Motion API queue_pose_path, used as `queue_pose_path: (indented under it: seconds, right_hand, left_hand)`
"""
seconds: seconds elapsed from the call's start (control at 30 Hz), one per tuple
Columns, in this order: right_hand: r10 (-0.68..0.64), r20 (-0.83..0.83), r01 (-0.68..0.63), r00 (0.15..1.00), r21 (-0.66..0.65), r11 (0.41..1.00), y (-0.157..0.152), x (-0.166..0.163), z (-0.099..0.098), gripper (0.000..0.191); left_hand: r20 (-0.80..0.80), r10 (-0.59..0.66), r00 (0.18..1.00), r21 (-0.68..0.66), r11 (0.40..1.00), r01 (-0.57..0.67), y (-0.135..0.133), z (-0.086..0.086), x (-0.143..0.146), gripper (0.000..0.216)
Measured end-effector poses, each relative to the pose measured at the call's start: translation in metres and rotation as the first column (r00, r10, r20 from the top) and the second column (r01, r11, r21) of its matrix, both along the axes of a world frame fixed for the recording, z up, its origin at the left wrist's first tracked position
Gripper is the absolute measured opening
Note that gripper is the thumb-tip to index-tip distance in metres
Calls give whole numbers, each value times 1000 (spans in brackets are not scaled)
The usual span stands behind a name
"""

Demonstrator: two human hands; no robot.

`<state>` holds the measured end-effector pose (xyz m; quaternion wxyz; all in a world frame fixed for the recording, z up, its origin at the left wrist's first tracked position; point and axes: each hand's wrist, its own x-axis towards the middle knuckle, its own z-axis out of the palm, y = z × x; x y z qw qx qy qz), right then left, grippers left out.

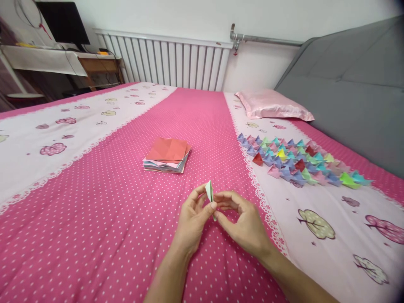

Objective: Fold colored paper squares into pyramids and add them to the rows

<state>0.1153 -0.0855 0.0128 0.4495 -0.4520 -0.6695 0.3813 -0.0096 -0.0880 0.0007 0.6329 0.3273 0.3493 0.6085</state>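
Note:
Between my two hands, above the pink dotted bedspread, I hold a small piece of folded pale green paper (209,191). My left hand (193,214) pinches it from the left, with the thumb across its near side. From the right, my right hand (243,221) grips its lower end with thumb and fingertips. Part of the paper is hidden behind my fingers. Beyond my left hand lies a stack of square coloured paper (167,150), red on top. Off to the right stand rows of several folded paper boats (285,171) in blue, pink, green, yellow and red.
The bedspread (126,202) spreads under everything. A pink pillow (274,105) rests by the grey headboard (353,84). At the back are a white radiator (167,59) and a pipe (271,40). A desk (97,65) with a black monitor (65,23) stands far left.

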Motion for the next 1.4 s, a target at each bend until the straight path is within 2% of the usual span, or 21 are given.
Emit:
queue_pose_path:
  seconds: [0.2,0.37,0.5,0.6,0.77,0.9,1.07,1.2,1.3,1.4]
  right_hand:
    - [-76,31,76,997,-7,997,1,0,4,27]
    - [-150,56,150,987,7,989,4,1,0,28]
    - [-148,54,138,988,145,980,6,4,-7,26]
    - [-152,50,134,987,258,957,6,5,-8,32]
    - [-137,50,117,989,293,949,6,4,-5,40]
    - [-65,66,45,996,266,963,5,5,-5,42]
    - [-32,45,23,998,186,982,7,7,-5,42]
    - [-46,29,43,999,96,994,8,8,-3,39]
    - [10,-15,-10,1000,59,998,6,10,-1,38]
    - [79,-31,-77,996,56,995,4,10,0,36]
  left_hand:
    - [-70,7,998,17,1000,-6,-1,1,1,41]
    - [-212,4,977,51,999,7,-3,-1,7,45]
    - [-363,92,927,170,985,-31,-4,-6,7,48]
    - [-458,154,875,253,967,-37,-5,-10,5,47]
    - [-537,111,836,225,974,15,-5,-11,4,47]
    - [-486,94,869,216,976,15,-5,-10,4,45]
    - [-358,15,934,121,992,30,-5,-5,2,44]
    - [-175,-69,982,13,997,73,-7,-3,0,54]
    - [-34,-89,995,-31,996,88,-8,-1,1,58]
    - [-57,-77,995,-9,997,77,-8,1,3,60]
